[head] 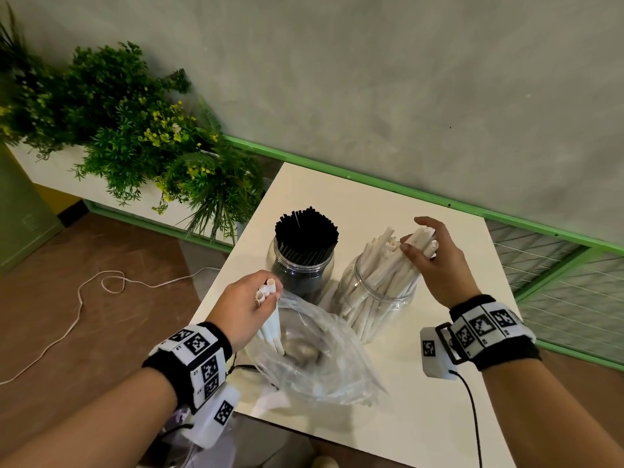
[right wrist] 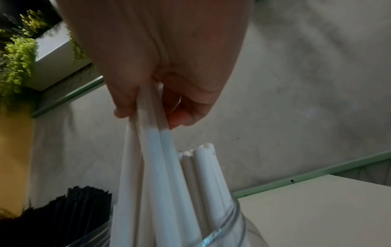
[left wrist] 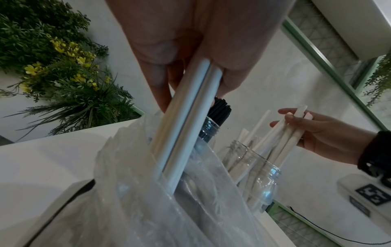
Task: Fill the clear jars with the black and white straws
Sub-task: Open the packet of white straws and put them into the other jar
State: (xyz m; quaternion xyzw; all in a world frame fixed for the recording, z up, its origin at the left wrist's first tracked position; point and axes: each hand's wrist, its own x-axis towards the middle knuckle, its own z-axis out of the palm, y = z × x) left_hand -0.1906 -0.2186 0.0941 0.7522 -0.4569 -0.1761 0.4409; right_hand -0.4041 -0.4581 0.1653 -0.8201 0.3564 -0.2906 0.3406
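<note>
Two clear jars stand side by side on the white table (head: 439, 400). The left jar (head: 297, 275) is packed with black straws (head: 305, 233). The right jar (head: 374, 298) holds many white straws (head: 381, 261). My right hand (head: 435, 261) grips a bunch of white straws (right wrist: 156, 150) whose lower ends stand inside the right jar (right wrist: 230, 225). My left hand (head: 246, 305) grips a few white straws (left wrist: 186, 127) whose lower ends reach into a clear plastic bag (head: 314, 352) lying at the table's front left.
A planter of green plants with yellow flowers (head: 135, 136) stands left of the table. A green rail (head: 405, 190) and a grey wall run behind it. A white cord (head: 84, 298) lies on the brown floor. A black cable (head: 472, 417) trails from my right wrist.
</note>
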